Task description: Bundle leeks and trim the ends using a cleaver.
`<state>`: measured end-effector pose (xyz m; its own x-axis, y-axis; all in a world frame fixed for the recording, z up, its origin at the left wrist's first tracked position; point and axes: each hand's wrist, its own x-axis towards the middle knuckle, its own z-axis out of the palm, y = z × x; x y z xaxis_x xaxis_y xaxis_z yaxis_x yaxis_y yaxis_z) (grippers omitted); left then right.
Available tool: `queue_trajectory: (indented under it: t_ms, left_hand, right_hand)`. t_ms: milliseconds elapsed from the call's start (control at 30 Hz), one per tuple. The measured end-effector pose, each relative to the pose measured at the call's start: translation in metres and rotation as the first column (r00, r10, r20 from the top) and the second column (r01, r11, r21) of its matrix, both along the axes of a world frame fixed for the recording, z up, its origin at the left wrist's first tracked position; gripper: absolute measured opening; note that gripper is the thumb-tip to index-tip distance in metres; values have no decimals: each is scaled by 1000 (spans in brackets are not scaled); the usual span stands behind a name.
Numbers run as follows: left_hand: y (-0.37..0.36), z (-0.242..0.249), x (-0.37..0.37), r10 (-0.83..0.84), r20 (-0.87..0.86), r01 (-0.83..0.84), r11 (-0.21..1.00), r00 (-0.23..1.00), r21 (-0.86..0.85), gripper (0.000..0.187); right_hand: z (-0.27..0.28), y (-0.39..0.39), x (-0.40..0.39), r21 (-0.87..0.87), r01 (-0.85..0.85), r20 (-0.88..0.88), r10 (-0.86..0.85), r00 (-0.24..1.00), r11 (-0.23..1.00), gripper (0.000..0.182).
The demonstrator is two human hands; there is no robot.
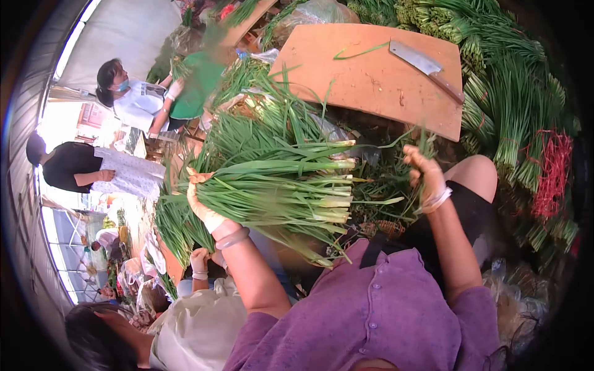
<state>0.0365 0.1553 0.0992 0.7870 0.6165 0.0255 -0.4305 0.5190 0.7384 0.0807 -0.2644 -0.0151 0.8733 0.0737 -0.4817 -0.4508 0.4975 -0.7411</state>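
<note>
The person's purple shirt (371, 303) takes up the most room. Next come the green bundles (510, 99), piled along and beyond the right edge of a wooden board (346, 74). More loose greens (260, 117) lie heaped off the board's left corner. At the person's left is a co-worker in a pale top (198, 328), whose own hand (199, 263) shows at the edge of other leaves.

The bunch of long green stalks (278, 191) is off the board's near edge, toward its left corner and in front of the shirt, its pale cut ends turned right and its leaves running left. The person's left hand (203, 201) grasps it by the leafy part, fingers curled round the side. The right hand (426, 176) is raised off the near right corner of the board, apart from the bunch, its fingers half bent; blurred greenery shows by the fingertips, and whether they grip any of it cannot be told.

A cleaver (427, 71) lies on the board, its handle end at the right edge and its blade slanting toward the far edge. Red ties (550, 173) hang over the bundles. A bangle (232, 238) circles the left wrist, and a thin leaf strip (362, 52) lies near the far edge.
</note>
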Motion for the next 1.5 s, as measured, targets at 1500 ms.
queue_trajectory:
  t_ms: [1500]
  left_hand:
    - [34, -19, -35, -17, 348, 66, 989, 937, -129, 49]
  right_hand:
    - [119, -48, -127, 528, -4, 402, -247, 882, 849, 24]
